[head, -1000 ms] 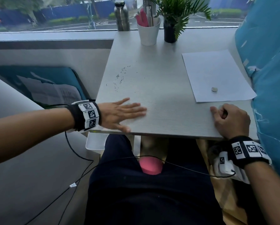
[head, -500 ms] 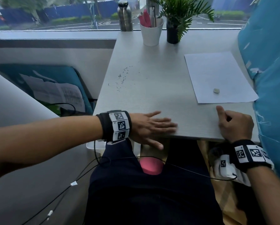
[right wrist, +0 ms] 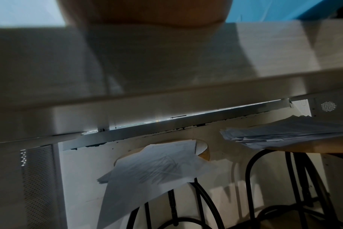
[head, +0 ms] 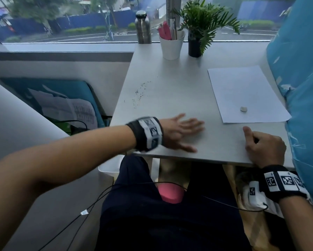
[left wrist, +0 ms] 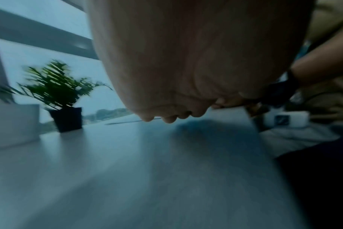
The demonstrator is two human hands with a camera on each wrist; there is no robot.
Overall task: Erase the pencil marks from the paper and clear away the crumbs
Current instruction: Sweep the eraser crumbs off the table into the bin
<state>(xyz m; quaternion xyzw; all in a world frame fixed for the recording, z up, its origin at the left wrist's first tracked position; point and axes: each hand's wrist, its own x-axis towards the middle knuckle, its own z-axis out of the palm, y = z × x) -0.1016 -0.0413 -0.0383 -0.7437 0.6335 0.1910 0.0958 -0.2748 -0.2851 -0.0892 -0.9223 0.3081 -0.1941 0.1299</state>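
Nearby, left hand (head: 179, 132) flat on table (head: 170, 84).

Left hand (head: 179, 132) slid right, seemingly farther in

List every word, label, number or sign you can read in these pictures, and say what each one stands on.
No text can be read.
Left wristband: black-and-white square code markers, blurred, no letters.
Right wristband: the same kind of markers, sharp, but patterns only.
Printed sheets left of the table: lines of print, too small to read.
Paper on the table: no writing visible.
Metal bottle: no label legible.
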